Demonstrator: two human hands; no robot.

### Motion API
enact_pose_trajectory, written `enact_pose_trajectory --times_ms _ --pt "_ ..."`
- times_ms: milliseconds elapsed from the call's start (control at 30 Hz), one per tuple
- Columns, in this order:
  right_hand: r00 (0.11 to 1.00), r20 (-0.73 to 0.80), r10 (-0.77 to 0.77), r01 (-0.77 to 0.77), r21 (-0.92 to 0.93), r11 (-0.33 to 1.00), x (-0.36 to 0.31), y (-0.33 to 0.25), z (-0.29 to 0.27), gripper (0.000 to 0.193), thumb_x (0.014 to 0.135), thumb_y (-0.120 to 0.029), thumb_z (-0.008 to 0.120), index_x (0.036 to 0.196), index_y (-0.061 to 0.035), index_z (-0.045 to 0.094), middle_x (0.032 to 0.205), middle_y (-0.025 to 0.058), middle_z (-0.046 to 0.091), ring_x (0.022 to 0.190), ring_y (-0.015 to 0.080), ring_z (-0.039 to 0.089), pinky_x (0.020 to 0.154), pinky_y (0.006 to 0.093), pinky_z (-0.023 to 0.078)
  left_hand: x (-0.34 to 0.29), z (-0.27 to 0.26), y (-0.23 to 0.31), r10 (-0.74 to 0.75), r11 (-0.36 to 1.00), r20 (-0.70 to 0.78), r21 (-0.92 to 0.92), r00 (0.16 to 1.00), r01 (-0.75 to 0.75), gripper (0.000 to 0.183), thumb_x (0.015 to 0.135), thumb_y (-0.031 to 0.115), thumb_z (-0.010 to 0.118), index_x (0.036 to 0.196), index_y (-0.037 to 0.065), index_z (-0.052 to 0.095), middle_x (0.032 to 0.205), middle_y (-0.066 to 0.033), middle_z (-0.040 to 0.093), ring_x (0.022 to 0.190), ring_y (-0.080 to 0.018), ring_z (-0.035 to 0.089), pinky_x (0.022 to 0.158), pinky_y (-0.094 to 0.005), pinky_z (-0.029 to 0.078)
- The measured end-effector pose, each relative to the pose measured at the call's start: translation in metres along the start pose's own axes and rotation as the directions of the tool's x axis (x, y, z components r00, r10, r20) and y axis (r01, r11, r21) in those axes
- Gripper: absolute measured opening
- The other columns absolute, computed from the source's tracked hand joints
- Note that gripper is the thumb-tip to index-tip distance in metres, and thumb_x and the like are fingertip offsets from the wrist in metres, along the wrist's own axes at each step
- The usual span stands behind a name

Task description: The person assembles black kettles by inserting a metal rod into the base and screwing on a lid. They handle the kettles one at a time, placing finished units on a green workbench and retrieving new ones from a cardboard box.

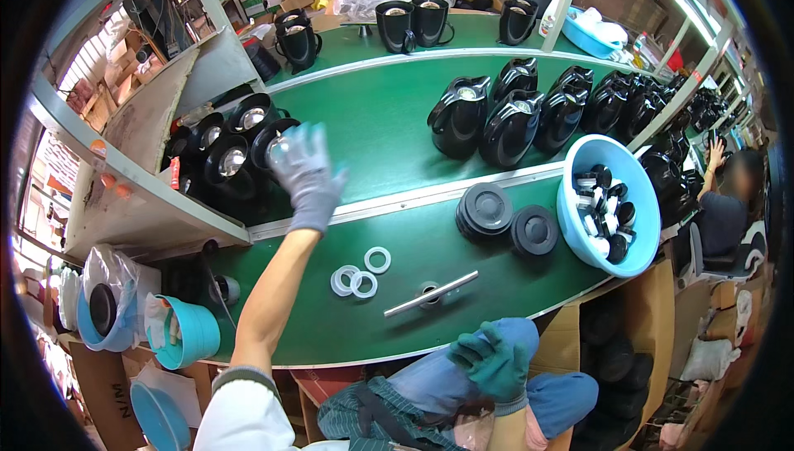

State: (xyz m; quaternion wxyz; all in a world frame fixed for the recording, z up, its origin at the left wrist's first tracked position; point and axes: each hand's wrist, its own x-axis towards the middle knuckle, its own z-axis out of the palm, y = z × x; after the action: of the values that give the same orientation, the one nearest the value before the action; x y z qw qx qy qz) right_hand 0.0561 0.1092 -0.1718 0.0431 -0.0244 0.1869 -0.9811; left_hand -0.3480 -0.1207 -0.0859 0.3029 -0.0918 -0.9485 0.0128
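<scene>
My left hand [308,171], in a grey glove with a pale blue tint at the fingers, reaches over the bench at the left. Its fingers are stretched out at a black jug [263,147] with a shiny inside, one of a group there. Whether the fingertips touch the jug I cannot tell. My right hand [494,362], in a green glove, hovers over my lap with its fingers apart and nothing in it. On the green bench between them lie three translucent rings [378,260] and a metal rod [453,284] across a small round fitting [429,294].
Stacked black round lids [488,208] sit beside a light blue basin [651,228] of small black-and-white parts. Several glossy black pots [457,119] line the conveyor [372,133]. Blue buckets [207,339] stand lower left. Another person [728,219] works at far right.
</scene>
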Motion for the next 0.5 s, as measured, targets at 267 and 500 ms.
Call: enact_pose_trajectory --times_ms 267,500 --pt "0.998 -0.055 0.034 -0.044 -0.206 0.978 0.012 0.000 0.029 0.073 0.109 -0.053 0.038 0.162 -0.0049 0.028 0.159 0.0222 0.043 0.148 0.0375 0.041 0.126 0.0529 0.024 -0.033 -0.019 -0.105 0.184 0.911 -0.064 -0.363 0.981 -0.195 0.042 0.074 0.013 0.082 0.114 0.012 0.069 0.108 -0.0111 0.065 0.109 -0.0335 0.060 0.093 -0.0450 0.051" --pt "0.908 0.343 -0.241 0.226 -0.884 -0.409 0.081 -0.037 0.159 0.089 0.082 -0.029 0.084 0.156 -0.0101 0.039 0.155 0.0216 0.044 0.143 0.0404 0.044 0.121 0.0546 0.032 -0.062 -0.174 -0.048 0.593 0.581 -0.022 -0.681 0.805 -0.447 0.046 0.067 0.008 0.085 0.111 0.014 0.073 0.104 -0.0090 0.066 0.103 -0.0305 0.064 0.087 -0.0414 0.057"
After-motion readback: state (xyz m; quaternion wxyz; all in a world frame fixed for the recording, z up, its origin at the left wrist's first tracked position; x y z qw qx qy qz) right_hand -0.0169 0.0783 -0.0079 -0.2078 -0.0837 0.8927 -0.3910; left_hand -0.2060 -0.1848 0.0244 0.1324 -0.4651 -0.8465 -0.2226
